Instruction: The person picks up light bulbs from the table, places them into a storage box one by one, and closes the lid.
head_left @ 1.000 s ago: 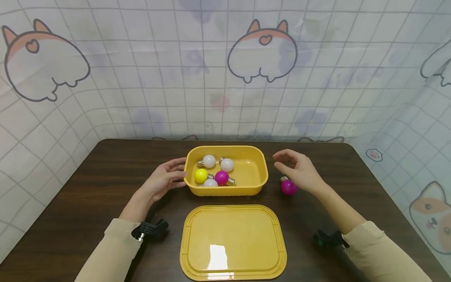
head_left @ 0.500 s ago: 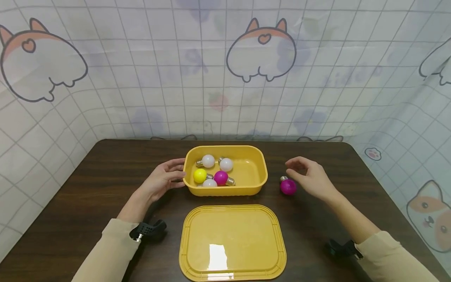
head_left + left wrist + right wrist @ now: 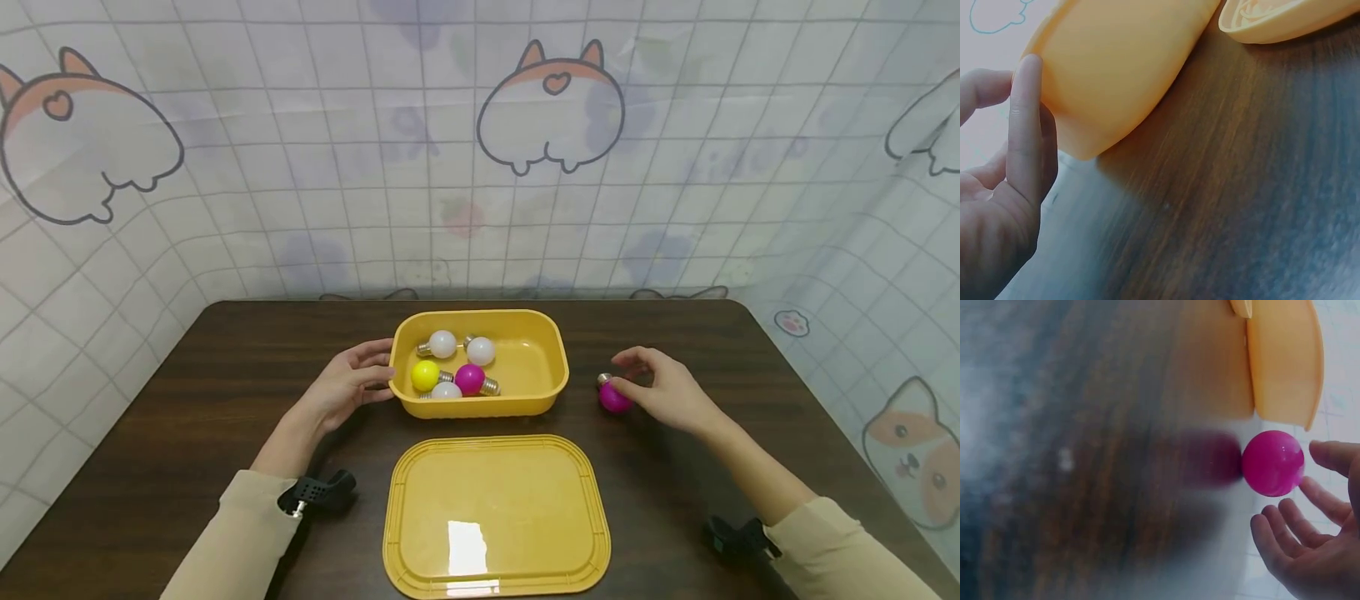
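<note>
My left hand [image 3: 337, 385] rests its fingertips on the left end of a yellow plastic container [image 3: 531, 406]; in the left wrist view the fingers [image 3: 1025, 112] touch its outer wall. Inside lie several white light bulbs [image 3: 442, 343], a yellow bulb [image 3: 425, 375] and a magenta bulb [image 3: 470, 379]. Another magenta bulb [image 3: 614, 398] lies on the table to the right of the container. Over its right side hovers my right hand [image 3: 666, 390], thumb and fingers parted around it. The right wrist view has that bulb [image 3: 1273, 464] just in front of the fingertips, with nothing gripped.
A flat yellow lid [image 3: 497, 517] lies on the dark wooden table [image 3: 187, 433], in front of the container. Behind the table hangs a white grid-patterned cloth [image 3: 360, 167] with cartoon animals. A black strap [image 3: 318, 492] circles each wrist.
My right hand has moved right and then lowered toward the loose magenta bulb. My left hand, the container and the lid stay in place.
</note>
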{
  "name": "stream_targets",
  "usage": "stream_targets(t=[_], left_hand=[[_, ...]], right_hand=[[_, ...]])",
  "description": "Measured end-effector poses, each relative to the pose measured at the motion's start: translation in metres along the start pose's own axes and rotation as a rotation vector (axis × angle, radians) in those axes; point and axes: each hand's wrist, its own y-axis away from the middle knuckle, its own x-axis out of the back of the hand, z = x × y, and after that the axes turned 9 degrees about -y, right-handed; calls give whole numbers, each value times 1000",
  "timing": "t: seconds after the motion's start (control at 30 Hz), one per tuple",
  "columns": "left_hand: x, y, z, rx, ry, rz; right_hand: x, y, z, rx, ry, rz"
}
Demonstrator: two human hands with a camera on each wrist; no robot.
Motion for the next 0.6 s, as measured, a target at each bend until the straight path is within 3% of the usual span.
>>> stream_targets(t=[0.3,0.6], left_hand=[[0,1,0,-8,7,-1],[-1,1,-2,-9,20,-3]], right_hand=[[-3,0,5,60,19,-48],[0,4,6,25,7,-73]])
